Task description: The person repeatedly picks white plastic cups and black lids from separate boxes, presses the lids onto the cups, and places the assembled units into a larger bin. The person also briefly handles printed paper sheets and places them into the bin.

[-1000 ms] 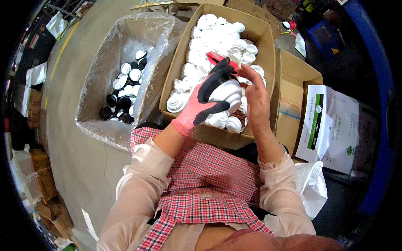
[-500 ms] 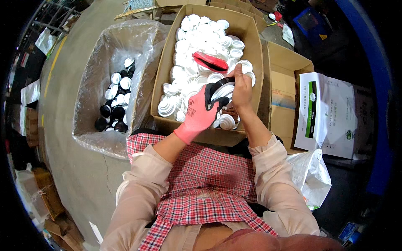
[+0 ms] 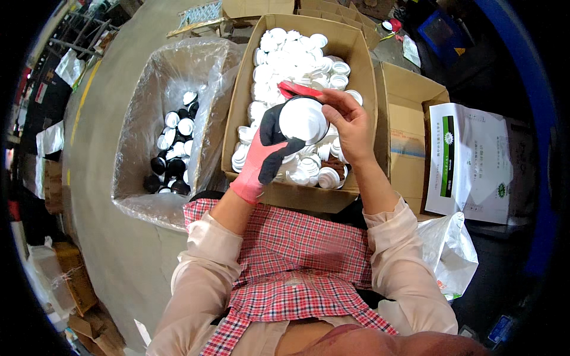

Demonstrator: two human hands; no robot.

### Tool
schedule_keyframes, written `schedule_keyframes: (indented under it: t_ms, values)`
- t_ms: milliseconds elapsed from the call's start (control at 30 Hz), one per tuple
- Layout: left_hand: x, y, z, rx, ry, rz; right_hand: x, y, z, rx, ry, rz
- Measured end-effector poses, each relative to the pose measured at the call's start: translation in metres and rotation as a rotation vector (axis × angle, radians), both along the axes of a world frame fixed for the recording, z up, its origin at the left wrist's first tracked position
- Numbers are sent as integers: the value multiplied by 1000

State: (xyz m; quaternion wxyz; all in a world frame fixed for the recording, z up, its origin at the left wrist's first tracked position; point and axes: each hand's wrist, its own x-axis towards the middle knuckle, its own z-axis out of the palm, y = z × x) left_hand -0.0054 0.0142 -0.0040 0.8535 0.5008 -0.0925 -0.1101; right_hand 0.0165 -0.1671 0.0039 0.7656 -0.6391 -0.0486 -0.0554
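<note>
A bag-lined box (image 3: 172, 113) sits left of the lid-filled carton (image 3: 356, 53); an open carton (image 3: 409, 124) stands right.

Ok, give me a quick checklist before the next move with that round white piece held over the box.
1. White disc gripped by both hands: ok.
2. Gloved left hand under the disc's lower edge: ok.
3. Bare right hand on its right rim: ok.
4. Disc above the cardboard box of white caps: ok.
5. Red glove lying among the caps, apart from the hands: ok.
6. Disc's underside condition: cannot tell.
</note>
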Motion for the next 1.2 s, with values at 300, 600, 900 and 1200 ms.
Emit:
schedule_keyframes:
  t_ms: [300, 600, 900, 1200]
  values:
    - [1, -1, 3, 143, -7, -11, -7, -5, 11, -170, -21, 77]
    - [0, -8, -8, -334, 79, -127, -7, -1, 7, 122, 102, 104]
    - [-4, -11, -7, 186, -144, 192, -7, 0, -1, 55, 79, 105]
    - [-13, 8, 4, 598, -30, 216, -6, -6, 0, 149, 269, 61]
